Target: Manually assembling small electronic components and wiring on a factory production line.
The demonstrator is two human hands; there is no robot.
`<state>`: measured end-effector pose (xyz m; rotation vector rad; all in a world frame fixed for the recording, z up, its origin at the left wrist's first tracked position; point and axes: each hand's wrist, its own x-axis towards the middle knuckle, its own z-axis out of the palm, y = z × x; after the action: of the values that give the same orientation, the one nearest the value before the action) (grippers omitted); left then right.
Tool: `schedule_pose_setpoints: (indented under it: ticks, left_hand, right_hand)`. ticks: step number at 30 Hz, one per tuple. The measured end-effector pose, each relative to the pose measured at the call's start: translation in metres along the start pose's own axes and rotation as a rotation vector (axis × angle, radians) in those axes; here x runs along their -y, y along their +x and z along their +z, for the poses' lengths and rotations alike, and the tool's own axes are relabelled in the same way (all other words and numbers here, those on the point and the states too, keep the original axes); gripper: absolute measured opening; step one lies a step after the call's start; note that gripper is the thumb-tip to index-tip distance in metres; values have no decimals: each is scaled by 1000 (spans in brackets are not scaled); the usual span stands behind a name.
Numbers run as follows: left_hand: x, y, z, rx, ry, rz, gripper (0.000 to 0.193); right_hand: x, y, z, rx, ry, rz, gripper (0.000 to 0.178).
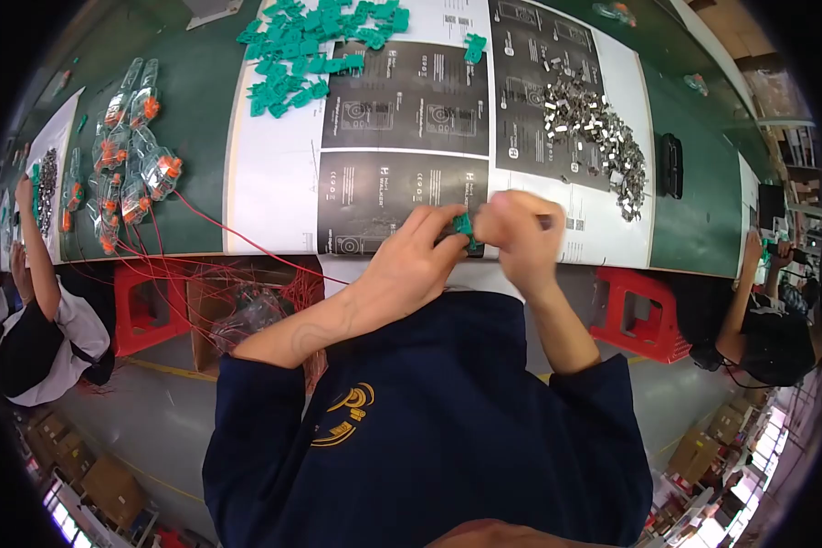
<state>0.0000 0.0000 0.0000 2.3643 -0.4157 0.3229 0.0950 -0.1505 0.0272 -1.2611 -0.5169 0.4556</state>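
Observation:
At the table's near edge, my left hand (417, 251) pinches a small green plastic part (463, 225) between its fingertips. My right hand (523, 236) is curled just right of that part, close to it and blurred by motion. A dark bit shows at its fingers, too unclear to name. A heap of similar green plastic parts (292, 55) lies at the far left of the printed sheets, and one loose green part (474, 47) sits apart from it. To the right is a scattered pile of small silvery metal pieces (603, 132).
Clear plastic pieces with orange ends (142, 173) lie on the green tabletop (205, 110) at left, red wires (237, 233) trailing off the edge. A black object (672, 166) lies at right. Red stools (644, 315) stand below. People work at either side.

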Motion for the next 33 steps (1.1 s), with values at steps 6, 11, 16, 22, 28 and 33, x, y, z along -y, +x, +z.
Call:
schedule_pose_setpoints:
  ticks: [6,11,16,22,28,33]
  left_hand:
    - [-22,-1,0,-273,-464,-200,23]
    - [-33,3,-7,-322,-400,-218,22]
    - [-32,7,-5,-314,-6,-52,20]
    - [-32,9,-3,-330,-208,-205,13]
    - [-34,8,-12,-318,-342,-368,10]
    - [-17,5,-14,-178,-885,-563,12]
  right_hand:
    - [45,-18,-11,-106,-609,304,16]
    - [25,-31,-13,83,-577,197,11]
    - [28,-34,5,39,-788,-71,8]
    - [20,-32,3,-7,-781,-143,6]
    - [23,-29,-4,4,-663,-180,4]
    - [26,-29,-16,107,-541,-132,4]
